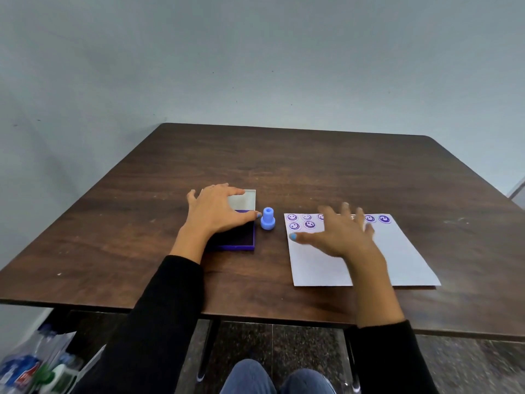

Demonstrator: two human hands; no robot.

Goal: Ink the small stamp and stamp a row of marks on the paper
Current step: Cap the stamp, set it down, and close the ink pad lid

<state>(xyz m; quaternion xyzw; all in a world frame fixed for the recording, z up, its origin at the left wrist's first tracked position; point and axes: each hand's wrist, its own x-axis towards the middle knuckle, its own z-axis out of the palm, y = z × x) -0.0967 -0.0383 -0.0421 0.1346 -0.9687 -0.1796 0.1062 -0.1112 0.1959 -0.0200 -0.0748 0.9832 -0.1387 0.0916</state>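
A small blue stamp (268,218) stands upright on the brown table (284,166), between the ink pad and the paper, with no hand on it. The purple ink pad (241,237) lies open, its clear lid (244,199) tipped back. My left hand (217,210) rests spread over the pad and lid, thumb tip close to the stamp. The white paper (397,257) lies to the right with a row of purple smiley marks (385,219) along its far edge and two more below at the left. My right hand (341,233) hovers open over the paper, blurred, covering some marks.
The table's near edge (255,317) runs just in front of my knees (272,376). Plastic bags and bottles (31,365) sit on the floor at the lower left. A plain wall rises behind the table.
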